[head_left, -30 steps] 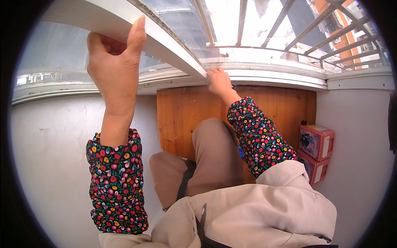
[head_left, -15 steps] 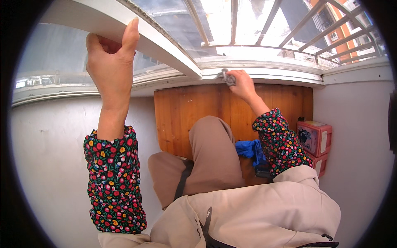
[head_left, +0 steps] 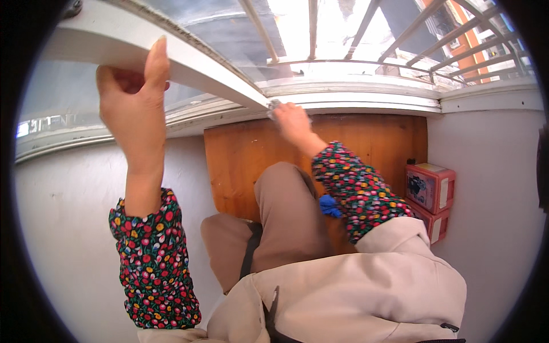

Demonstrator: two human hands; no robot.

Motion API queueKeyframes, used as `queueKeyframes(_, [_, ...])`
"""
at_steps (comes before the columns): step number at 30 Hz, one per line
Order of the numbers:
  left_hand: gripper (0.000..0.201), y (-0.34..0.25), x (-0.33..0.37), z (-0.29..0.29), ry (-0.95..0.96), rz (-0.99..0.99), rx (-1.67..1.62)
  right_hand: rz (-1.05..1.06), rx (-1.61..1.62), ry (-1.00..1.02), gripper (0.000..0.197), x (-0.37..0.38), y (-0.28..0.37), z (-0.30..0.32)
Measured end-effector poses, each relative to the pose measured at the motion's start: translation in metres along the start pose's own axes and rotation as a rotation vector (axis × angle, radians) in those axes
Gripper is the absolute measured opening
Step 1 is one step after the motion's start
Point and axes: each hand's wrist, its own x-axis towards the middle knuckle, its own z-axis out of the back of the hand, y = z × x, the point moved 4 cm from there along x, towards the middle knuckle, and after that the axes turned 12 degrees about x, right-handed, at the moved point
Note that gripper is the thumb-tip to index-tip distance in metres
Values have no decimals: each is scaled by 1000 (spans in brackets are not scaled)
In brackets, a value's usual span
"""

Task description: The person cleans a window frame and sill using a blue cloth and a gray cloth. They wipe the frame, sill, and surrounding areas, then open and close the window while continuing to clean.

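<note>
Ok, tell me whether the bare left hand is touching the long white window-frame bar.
Touching. The head view shows the bare left hand on the long white window-frame bar, its thumb lying against the face, no gap visible.

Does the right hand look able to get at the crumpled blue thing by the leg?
Probably yes, though not empty-handed: the right hand is at the window sill, holding a grey wad. Nothing visible lies on the crumpled blue thing, but the right sleeve seems to hide part of it.
</note>
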Motion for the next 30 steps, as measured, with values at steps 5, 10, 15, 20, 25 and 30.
queueKeyframes(5, [38,6,1,-4,-6,-26,-55,-30,74,2,28,1,-2,-5])
queueKeyframes(10, [41,8,3,-1,20,60,-21,-58,421,37,37,-2,-11,18])
queueKeyframes(15, [43,9,4,-3,44,72,14,-200,571,-88,40,-41,-44,67])
queueKeyframes(20, [44,6,3,-3,31,69,30,-428,373,-456,37,-114,-153,181])
queueKeyframes(25, [42,5,3,-3,37,71,26,-608,-225,-607,40,-175,-239,262])
queueKeyframes(30, [39,14,4,-2,28,60,28,-842,-601,-428,34,-194,-292,283])
